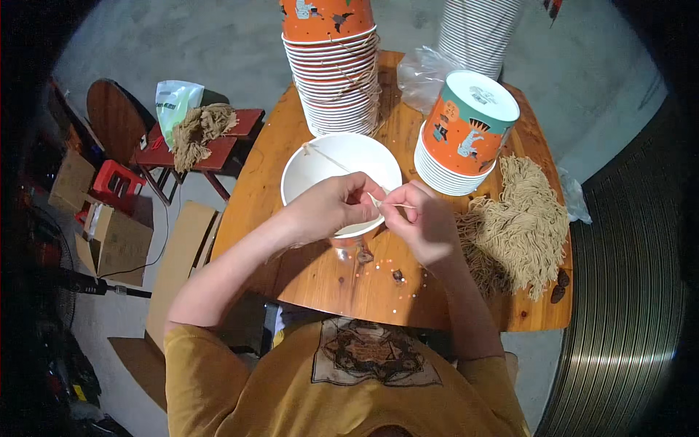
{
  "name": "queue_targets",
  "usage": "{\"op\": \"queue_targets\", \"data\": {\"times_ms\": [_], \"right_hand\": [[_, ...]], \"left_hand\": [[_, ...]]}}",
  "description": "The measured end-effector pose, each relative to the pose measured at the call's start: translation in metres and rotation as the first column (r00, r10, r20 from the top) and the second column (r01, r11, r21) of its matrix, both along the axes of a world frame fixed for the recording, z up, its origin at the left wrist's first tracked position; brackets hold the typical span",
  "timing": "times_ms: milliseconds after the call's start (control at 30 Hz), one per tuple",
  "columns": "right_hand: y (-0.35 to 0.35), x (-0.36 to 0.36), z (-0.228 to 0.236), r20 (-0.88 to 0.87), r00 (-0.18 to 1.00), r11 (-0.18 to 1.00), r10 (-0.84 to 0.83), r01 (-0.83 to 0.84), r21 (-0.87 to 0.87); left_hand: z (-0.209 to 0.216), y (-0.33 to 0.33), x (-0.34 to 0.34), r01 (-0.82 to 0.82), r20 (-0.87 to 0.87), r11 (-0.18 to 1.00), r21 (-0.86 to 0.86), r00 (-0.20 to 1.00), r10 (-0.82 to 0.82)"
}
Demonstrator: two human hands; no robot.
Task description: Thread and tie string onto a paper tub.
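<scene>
A round paper bucket, white inside (309,178), stands upright on the wooden table in front of me. A thin beige cord (328,157) is knotted at its far left rim and runs across the opening toward my hands. At the near right rim, my left hand (328,207) pinches the cord between thumb and fingers. Close against it, my right hand (419,222) is closed on the cord's end, whose short tip sticks out between the fingers. My fingers partly hide the rim and the cord there.
A tall stack of nested orange-printed buckets (331,87) rises behind the bucket. To the right stand upside-down buckets (470,138) and a heap of beige cords (528,226). Behind are a clear plastic bag (424,76) and white stacked buckets (477,33). A red bench (175,156) stands left.
</scene>
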State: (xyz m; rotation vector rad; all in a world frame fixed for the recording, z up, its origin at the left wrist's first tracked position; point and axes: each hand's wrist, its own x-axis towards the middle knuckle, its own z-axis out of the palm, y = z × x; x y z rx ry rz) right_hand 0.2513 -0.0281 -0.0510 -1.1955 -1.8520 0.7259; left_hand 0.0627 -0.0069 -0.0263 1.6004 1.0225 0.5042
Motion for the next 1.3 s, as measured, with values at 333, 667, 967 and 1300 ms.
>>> {"op": "queue_targets", "data": {"times_ms": [333, 667, 967, 1300], "right_hand": [[0.000, 0.002, -0.008, 0.017, 1.000, 1.000, 0.000, -0.001, 0.021], [-0.005, 0.001, -0.017, -0.057, 0.998, 0.985, -0.005, 0.015, 0.172], [-0.008, 0.001, -0.018, 0.031, 0.999, 0.982, -0.037, 0.030, 0.188], [-0.010, 0.000, -0.025, -0.083, 0.995, 0.975, -0.046, 0.063, 0.214]], "left_hand": [[-0.004, -0.009, 0.008, -0.060, -0.093, 0.981, 0.184, 0.993, 0.078], [-0.006, -0.026, 0.018, -0.039, -0.199, 0.657, 0.753, 0.938, 0.283], [-0.005, -0.029, 0.021, -0.213, -0.028, 0.824, 0.526, 0.963, 0.267], [-0.008, -0.022, 0.018, -0.204, 0.065, 0.913, 0.352, 0.979, 0.194]]}}
